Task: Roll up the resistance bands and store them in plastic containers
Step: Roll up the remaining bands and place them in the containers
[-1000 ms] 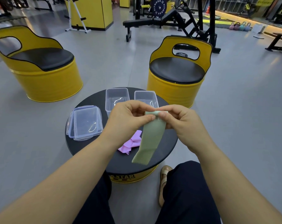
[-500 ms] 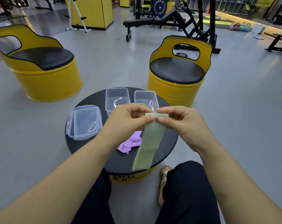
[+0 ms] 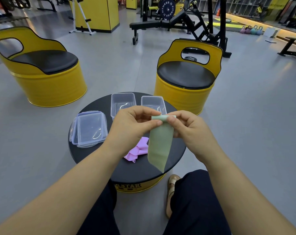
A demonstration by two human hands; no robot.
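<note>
A pale green resistance band [image 3: 159,146] hangs over the round black table [image 3: 96,155], its top end turned into a small roll. My left hand [image 3: 132,126] pinches the roll's left side and my right hand [image 3: 188,129] pinches its right side. The free tail dangles down to near the table's front edge. A crumpled pink band [image 3: 137,150] lies on the table under my left wrist. Two open clear plastic containers [image 3: 122,103] [image 3: 153,103] stand side by side at the table's far edge, partly hidden by my hands.
A stack of clear lids [image 3: 89,128] lies on the table's left side. Two yellow barrel chairs [image 3: 42,68] [image 3: 186,77] stand behind the table on the grey floor. Gym benches and weights fill the background. My knees and a sandalled foot [image 3: 171,192] are below the table.
The rolled top of the green band has grown slightly between my fingers, and the hanging tail is a little shorter. My hands stay in about the same place.
</note>
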